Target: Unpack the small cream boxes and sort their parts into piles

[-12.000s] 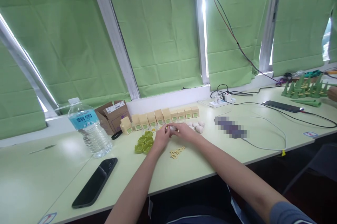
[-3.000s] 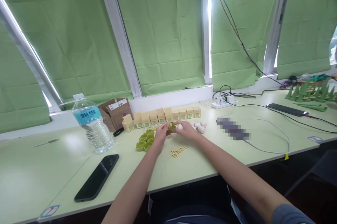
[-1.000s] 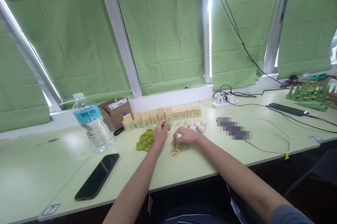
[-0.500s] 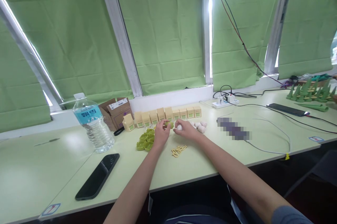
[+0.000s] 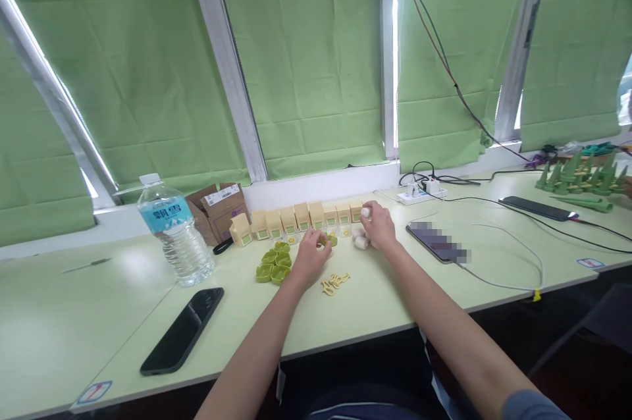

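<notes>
My left hand [image 5: 311, 259] is closed on a small green cup-shaped piece [image 5: 332, 241] above the middle of the table. To its right, my right hand [image 5: 379, 228] pinches a small white rounded piece [image 5: 366, 212] between its fingertips. Just below that hand lie a few more pale rounded pieces [image 5: 361, 242], partly hidden by it. Several green cup-shaped pieces [image 5: 273, 264] sit in a cluster left of my left hand. Thin yellow loop-shaped pieces [image 5: 335, 284] lie in a small pile nearer to me.
A row of cream-coloured little boxes [image 5: 302, 217] stands behind my hands. On the left are a water bottle [image 5: 175, 229], a cardboard box [image 5: 217, 212] and a black phone [image 5: 182, 331]. Rightward lie a cabled phone [image 5: 434, 242], a power strip [image 5: 422, 195] and green spiky pieces [image 5: 577, 176].
My hands have moved apart. The right hand went right and slightly back with a white piece in its fingers; the left shifted a little right with the green piece.
</notes>
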The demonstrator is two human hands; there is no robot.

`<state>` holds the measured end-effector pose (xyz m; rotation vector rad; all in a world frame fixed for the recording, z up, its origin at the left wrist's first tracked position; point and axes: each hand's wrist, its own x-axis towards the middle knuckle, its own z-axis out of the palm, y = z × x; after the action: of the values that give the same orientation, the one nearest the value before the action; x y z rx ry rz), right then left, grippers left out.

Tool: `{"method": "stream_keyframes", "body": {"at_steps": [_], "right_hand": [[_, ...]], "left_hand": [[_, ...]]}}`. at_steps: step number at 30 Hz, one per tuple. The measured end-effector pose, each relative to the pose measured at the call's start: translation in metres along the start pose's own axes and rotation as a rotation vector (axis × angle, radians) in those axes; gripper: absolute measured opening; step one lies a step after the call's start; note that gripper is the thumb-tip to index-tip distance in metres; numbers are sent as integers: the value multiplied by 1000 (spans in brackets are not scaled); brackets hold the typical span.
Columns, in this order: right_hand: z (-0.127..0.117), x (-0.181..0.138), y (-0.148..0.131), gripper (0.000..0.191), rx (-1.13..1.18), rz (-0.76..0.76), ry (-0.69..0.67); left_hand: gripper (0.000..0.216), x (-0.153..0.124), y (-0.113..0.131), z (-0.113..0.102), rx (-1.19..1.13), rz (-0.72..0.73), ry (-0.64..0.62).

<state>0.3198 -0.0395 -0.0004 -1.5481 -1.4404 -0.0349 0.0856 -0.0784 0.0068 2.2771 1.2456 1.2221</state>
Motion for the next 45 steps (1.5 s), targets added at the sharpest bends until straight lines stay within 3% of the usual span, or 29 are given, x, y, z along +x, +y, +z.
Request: {"method": "stream_keyframes", "body": {"at_steps": [7, 15, 20, 26, 39, 45], "right_hand": [[4, 5, 20, 42, -231, 113, -224], [4, 6, 20, 36, -179, 262, -364], [4, 7, 20, 42, -156, 281, -359], [3, 7, 22, 35, -127, 269, -344], [6, 9, 23, 38, -38, 199, -317], [-3, 7, 13, 39, 72, 109, -195]], "left_hand": [[13, 1, -2, 1, -41, -17, -2], [13, 1, -2, 2, -75, -20, -10], [17, -2, 3, 2, -64, -32, -64], [23, -3, 5, 1, -50, -47, -120], [24, -2, 2, 1, -59, -6, -127], [28, -5, 4, 0, -54, -8, -194]]}}
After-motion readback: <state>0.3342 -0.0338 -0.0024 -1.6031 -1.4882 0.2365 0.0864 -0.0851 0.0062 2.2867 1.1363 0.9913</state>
